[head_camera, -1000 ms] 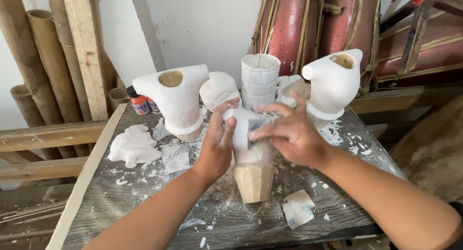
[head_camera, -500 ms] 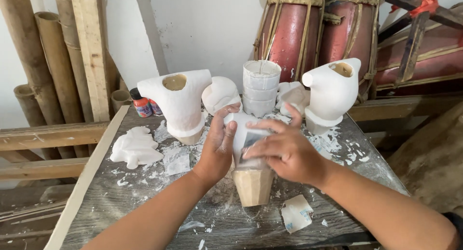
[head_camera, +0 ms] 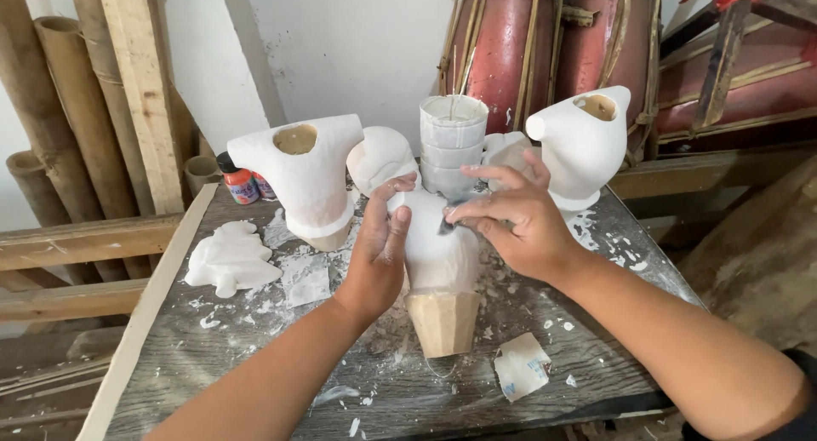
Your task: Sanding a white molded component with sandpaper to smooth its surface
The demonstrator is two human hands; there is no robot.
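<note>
A white plaster piece (head_camera: 436,245) stands on a tan wooden block (head_camera: 444,322) in the middle of the grey worktable (head_camera: 255,356). My left hand (head_camera: 380,245) grips its left side, fingers pointing up. My right hand (head_camera: 519,215) presses a small dark scrap, possibly sandpaper (head_camera: 448,222), against its upper right side. Plaster dust and chips lie around the block.
Two large white plaster forms (head_camera: 306,173) (head_camera: 585,143) stand behind, with a rounded one (head_camera: 379,156) and stacked white cups (head_camera: 453,139) between. A flat white casting (head_camera: 230,258), small paint bottles (head_camera: 241,184), a paper scrap (head_camera: 521,366), red drums (head_camera: 511,49) and bamboo poles (head_camera: 51,92) surround.
My right hand has shifted slightly along the upper side of the white piece; my left hand keeps its grip. The view has tilted a little.
</note>
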